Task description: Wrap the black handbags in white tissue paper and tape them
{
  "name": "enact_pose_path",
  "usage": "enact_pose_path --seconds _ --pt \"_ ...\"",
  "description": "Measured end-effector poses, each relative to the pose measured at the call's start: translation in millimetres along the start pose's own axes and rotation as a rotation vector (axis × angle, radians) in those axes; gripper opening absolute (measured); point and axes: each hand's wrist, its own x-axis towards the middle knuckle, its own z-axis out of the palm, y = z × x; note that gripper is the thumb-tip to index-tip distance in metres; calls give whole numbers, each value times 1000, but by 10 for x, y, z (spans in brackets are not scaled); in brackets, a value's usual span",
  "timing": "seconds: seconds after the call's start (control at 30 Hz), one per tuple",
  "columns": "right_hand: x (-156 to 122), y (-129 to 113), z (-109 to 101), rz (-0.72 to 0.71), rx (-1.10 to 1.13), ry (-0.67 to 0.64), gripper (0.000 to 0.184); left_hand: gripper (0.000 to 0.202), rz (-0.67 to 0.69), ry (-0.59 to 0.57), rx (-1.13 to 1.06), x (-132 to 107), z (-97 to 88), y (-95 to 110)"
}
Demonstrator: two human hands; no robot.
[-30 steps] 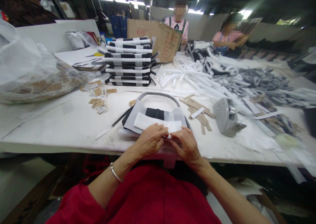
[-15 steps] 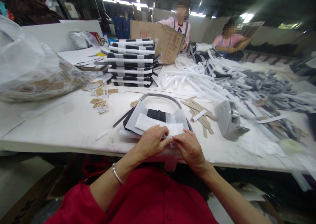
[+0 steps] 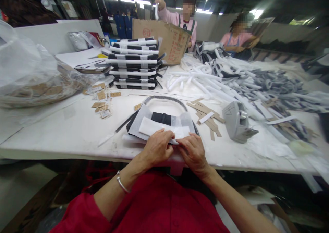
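Note:
A black bag with a curved grey handle [image 3: 164, 99] lies at the near edge of the white table [image 3: 64, 130], wrapped in translucent paper [image 3: 144, 118]. A folded white paper strip [image 3: 154, 127] lies across it. My left hand [image 3: 156, 147] and my right hand [image 3: 192, 152] rest side by side on the near edge of this strip, fingers curled and pinching it. A silver bangle is on my left wrist. What lies under my fingers is hidden.
A stack of wrapped black bags [image 3: 135, 63] stands behind, next to a cardboard box [image 3: 164, 39]. Brown tags [image 3: 104, 101] and card strips [image 3: 208, 118] lie around. A grey tape dispenser [image 3: 238, 121] sits at the right. White and grey handles [image 3: 231, 80] cover the far right. Two people work at the back.
My hands stay on the white strip, fingers shifting slightly closer together. The person behind the cardboard box has raised an arm.

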Motion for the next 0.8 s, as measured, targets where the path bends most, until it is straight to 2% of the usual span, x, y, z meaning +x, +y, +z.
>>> enact_pose_path --seconds 0.1,0.2,0.3,0.4,0.6,0.7,0.8 --pt "-5 -20 54 11 -37 25 21 23 -36 -6 -35 25 -52 38" --pt "5 -39 67 29 -46 50 11 10 -11 -41 -36 29 -58 16" --pt "23 -47 3 25 22 4 7 18 59 -88 -34 1 -44 -66" --pt "30 -44 -69 9 82 -45 16 22 119 -98 -47 -33 -35 -138" --pt "31 -55 -30 31 23 6 14 25 158 -160 -26 -46 -44 -169" --pt "42 -76 24 26 -41 11 10 26 151 -159 -28 -41 -61 -150" --pt "44 -93 97 37 -117 30 8 20 77 -114 -43 -27 -68 -105"
